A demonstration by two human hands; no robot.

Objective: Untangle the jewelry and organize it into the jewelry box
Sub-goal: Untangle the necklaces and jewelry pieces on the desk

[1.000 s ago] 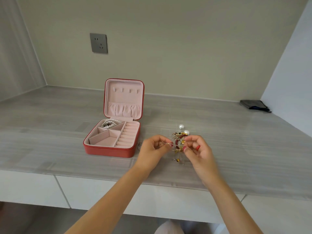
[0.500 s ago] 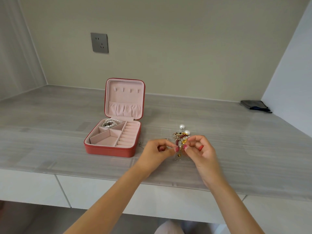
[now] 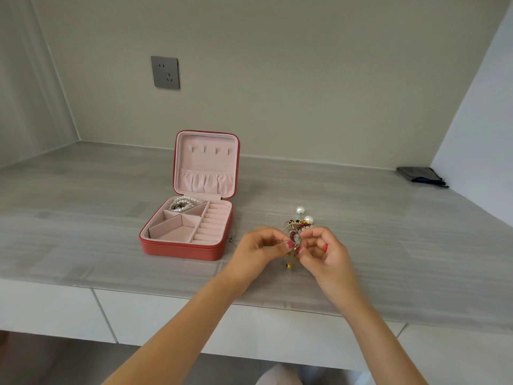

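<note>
your two bare hands meet low over a grey countertop (image 3: 388, 245), fingers curled toward each other. your left hand (image 3: 261, 250) pinches a thin wire-like strand of a tangled clump of jewelry (image 3: 295, 237) between thumb and forefinger, and your right hand (image 3: 322, 252) pinches the same clump from the other side, so the tangle sits right between your fingertips, lifted slightly off the surface. the clump mixes dark red beads, gold bits and pale stones; two white pearls (image 3: 304, 215) stick out just beyond your right hand's knuckles, and a small gold piece hangs below your fingers, near the countertop. to the left of your left hand, near but apart from it, a red jewelry box (image 3: 183, 250) lies open, its pink-lined lid (image 3: 206, 162) standing upright at the far side. a coiled pearl strand (image 3: 181, 204) rests in the box's far left compartment; the other compartments and the ring rolls show only pink lining. a tiny metal piece (image 3: 231, 238) lies on the countertop between the box and your left hand. far off beyond your right hand, against the side wall, lies a dark pouch (image 3: 420, 175). a grey wall socket (image 3: 165, 72) sits on the back wall, beyond the box.
</note>
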